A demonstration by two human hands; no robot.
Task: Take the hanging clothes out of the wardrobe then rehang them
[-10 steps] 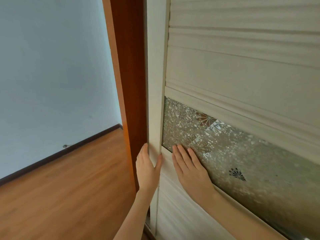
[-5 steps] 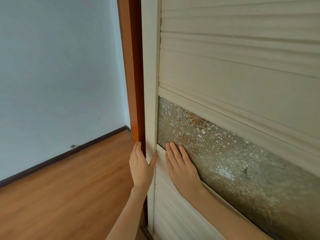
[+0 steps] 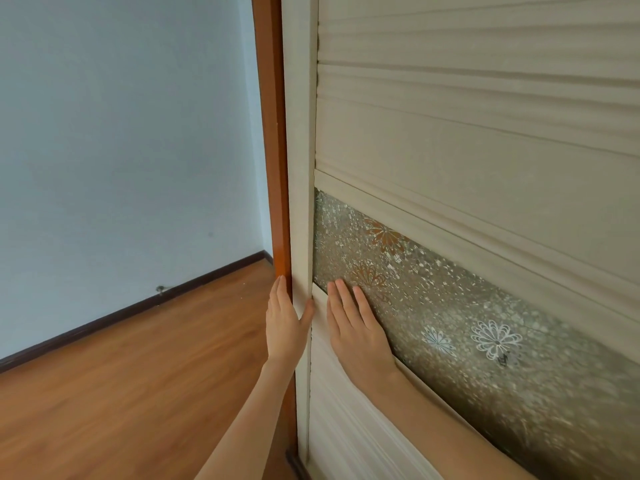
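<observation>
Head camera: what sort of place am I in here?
Probably a bedroom at home, though no bed shows. The clues: a cream wardrobe door with a flowered glass band, a wood-look floor, and a plain pale-blue wall with dark skirting.

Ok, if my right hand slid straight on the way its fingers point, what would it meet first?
Probably the door's cream upright stile, near the top left corner of the patterned glass band your right hand lies flat on; the angle is hard to judge.
</observation>
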